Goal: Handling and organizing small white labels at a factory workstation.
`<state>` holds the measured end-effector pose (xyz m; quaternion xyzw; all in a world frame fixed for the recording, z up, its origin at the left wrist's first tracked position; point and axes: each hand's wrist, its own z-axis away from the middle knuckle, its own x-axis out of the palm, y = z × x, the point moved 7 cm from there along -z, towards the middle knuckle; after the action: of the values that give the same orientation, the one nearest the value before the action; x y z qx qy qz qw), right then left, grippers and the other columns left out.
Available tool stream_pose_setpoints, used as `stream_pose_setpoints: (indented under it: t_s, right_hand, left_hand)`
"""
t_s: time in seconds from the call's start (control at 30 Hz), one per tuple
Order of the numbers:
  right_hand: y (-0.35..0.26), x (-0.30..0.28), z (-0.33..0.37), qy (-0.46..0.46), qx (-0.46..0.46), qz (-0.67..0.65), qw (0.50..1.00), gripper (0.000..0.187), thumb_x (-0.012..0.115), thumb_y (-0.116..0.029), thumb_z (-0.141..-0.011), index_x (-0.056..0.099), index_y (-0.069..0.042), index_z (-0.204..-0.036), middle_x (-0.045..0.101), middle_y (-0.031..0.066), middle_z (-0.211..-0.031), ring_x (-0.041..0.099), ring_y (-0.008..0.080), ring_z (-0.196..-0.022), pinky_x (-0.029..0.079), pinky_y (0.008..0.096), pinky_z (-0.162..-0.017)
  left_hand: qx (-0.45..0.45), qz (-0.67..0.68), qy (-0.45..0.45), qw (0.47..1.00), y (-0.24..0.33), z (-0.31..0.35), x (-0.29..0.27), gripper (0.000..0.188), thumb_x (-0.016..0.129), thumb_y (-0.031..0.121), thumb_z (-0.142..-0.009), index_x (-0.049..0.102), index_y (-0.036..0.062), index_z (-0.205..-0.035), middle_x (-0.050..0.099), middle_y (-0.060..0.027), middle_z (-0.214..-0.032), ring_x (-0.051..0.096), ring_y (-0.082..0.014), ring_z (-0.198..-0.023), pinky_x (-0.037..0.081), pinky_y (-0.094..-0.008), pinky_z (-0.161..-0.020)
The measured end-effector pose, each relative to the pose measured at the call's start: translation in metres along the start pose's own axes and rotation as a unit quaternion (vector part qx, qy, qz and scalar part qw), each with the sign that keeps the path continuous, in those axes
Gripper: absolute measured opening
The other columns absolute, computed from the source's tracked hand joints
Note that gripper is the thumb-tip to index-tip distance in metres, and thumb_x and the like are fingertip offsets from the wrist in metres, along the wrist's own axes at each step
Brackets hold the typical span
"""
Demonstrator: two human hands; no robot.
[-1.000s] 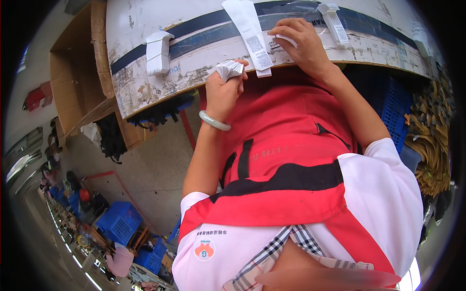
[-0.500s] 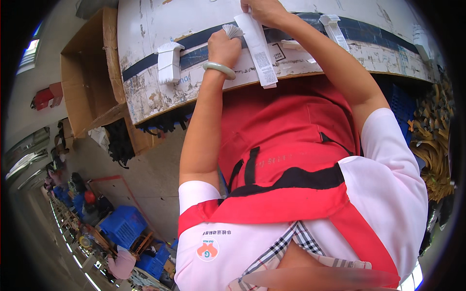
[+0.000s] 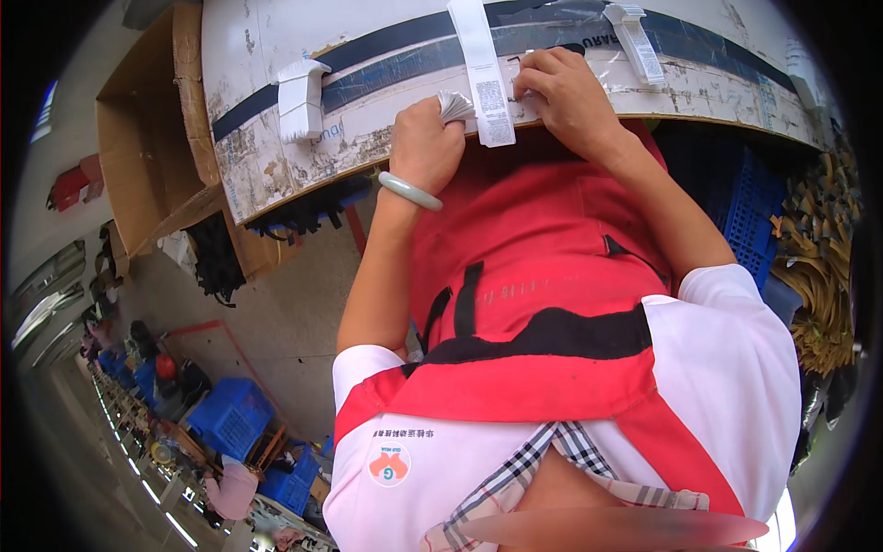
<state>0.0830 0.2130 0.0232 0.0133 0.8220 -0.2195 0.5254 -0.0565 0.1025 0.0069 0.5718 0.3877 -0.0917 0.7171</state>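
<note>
My left hand (image 3: 426,145), with a pale bangle at its wrist, is closed around a bundle of folded white labels (image 3: 455,107) whose ends fan out above the fist. Just to its right, a long stack of printed white label strips (image 3: 487,83) lies across the table and hangs a little past the near edge. My right hand (image 3: 575,103) is on the table to the right of that stack, with its fingers bent and thumb and fingertips together. Whatever lies between those fingertips is too small or hidden to name.
The worn white tabletop (image 3: 258,175) carries dark tape bands. Another white label stack (image 3: 300,103) sits at left, and one (image 3: 636,48) at right. An open cardboard box (image 3: 147,138) stands beyond the left edge. A blue crate (image 3: 750,216) and brown cut pieces (image 3: 814,276) are at right.
My right hand has come down from the far end of the middle label stack to the table at its right. My left hand has shifted slightly nearer, still holding the labels.
</note>
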Motion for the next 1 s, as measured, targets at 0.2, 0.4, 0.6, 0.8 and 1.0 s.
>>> stream_pose_setpoints:
  t_s: [0.2, 0.4, 0.6, 0.8, 1.0]
  right_hand:
    - [-0.008, 0.001, 0.003, 0.005, -0.004, -0.037, 0.999, 0.014, 0.060, -0.005, -0.081, 0.066, -0.008, -0.094, 0.062, 0.0087, -0.099, 0.057, 0.0294, -0.097, 0.046, 0.0405, -0.086]
    - [-0.005, 0.003, -0.023, 0.085, 0.000, -0.065, 0.994, 0.024, 0.068, -0.017, -0.085, 0.070, -0.013, -0.108, 0.061, 0.0080, -0.106, 0.056, 0.0280, -0.100, 0.045, 0.0370, -0.089]
    - [-0.004, 0.009, -0.020, 0.077, 0.004, -0.077, 0.994, 0.015, 0.071, -0.016, -0.083, 0.074, -0.011, -0.097, 0.060, 0.0049, -0.110, 0.056, 0.0240, -0.104, 0.046, 0.0349, -0.090]
    - [-0.038, -0.018, -0.018, -0.020, 0.061, -0.390, 0.919, 0.013, 0.075, -0.018, -0.083, 0.073, -0.010, -0.093, 0.060, 0.0037, -0.105, 0.059, 0.0158, -0.091, 0.049, 0.0287, -0.081]
    - [-0.039, -0.020, -0.011, -0.112, 0.129, -0.450, 0.876, 0.017, 0.071, -0.010, -0.086, 0.069, -0.002, -0.101, 0.064, 0.0027, -0.096, 0.060, 0.0097, -0.086, 0.049, 0.0239, -0.080]
  left_hand:
    - [0.044, 0.025, 0.035, 0.998, -0.003, 0.020, 0.015, 0.026, 0.057, 0.003, -0.080, 0.072, 0.0045, -0.101, 0.070, -0.0152, -0.075, 0.069, -0.0225, -0.068, 0.052, -0.0324, -0.063]
    - [-0.099, 0.280, -0.006, 0.955, -0.011, 0.029, 0.016, 0.027, 0.052, -0.001, -0.085, 0.072, 0.0033, -0.105, 0.066, -0.0011, -0.073, 0.057, -0.0050, -0.059, 0.044, -0.0200, -0.048]
    - [-0.098, 0.369, 0.012, 0.924, -0.024, 0.039, 0.007, 0.028, 0.051, -0.004, -0.087, 0.069, 0.0004, -0.108, 0.066, -0.0025, -0.079, 0.056, -0.0055, -0.058, 0.043, -0.0192, -0.049]
    - [0.133, 0.236, 0.165, 0.948, 0.018, 0.039, -0.029, 0.031, 0.058, -0.012, -0.081, 0.069, 0.0003, -0.107, 0.066, -0.0029, -0.082, 0.056, -0.0053, -0.067, 0.046, -0.0194, -0.058]
    - [0.044, 0.332, 0.053, 0.941, 0.014, 0.046, -0.018, 0.022, 0.063, -0.007, -0.081, 0.069, 0.0008, -0.100, 0.068, -0.0026, -0.086, 0.063, -0.0091, -0.080, 0.050, -0.0224, -0.072]
